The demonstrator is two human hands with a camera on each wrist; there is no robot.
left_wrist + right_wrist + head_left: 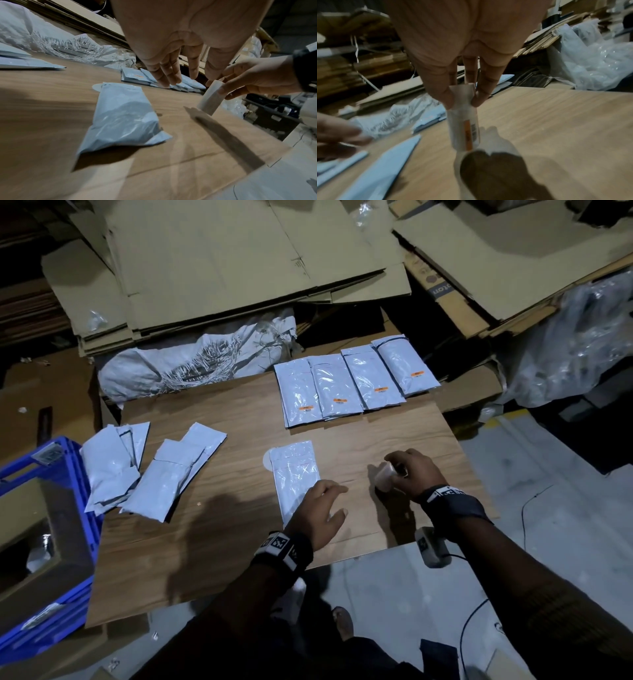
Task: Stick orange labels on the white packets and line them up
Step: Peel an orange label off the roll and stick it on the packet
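One unlabelled white packet (296,474) (123,115) lies lengthwise in the middle of the wooden board (212,529). My left hand (334,501) (180,79) is over its near right corner with fingers straight and spread, holding nothing. Whether it touches the packet I cannot tell. To the right, my right hand (397,470) (462,102) pinches a small roll of labels (385,474) (211,97) (464,121) by its top, its lower end at the board. An orange label (468,135) shows on the roll. Several packets with orange labels (352,381) lie side by side at the back right.
A loose pile of unlabelled white packets (144,470) lies on the board's left part. A blue crate (44,508) stands off the left edge. A torn white sack (191,361) and flattened cardboard (222,261) lie behind the board, and clear plastic wrap (575,344) is at the right.
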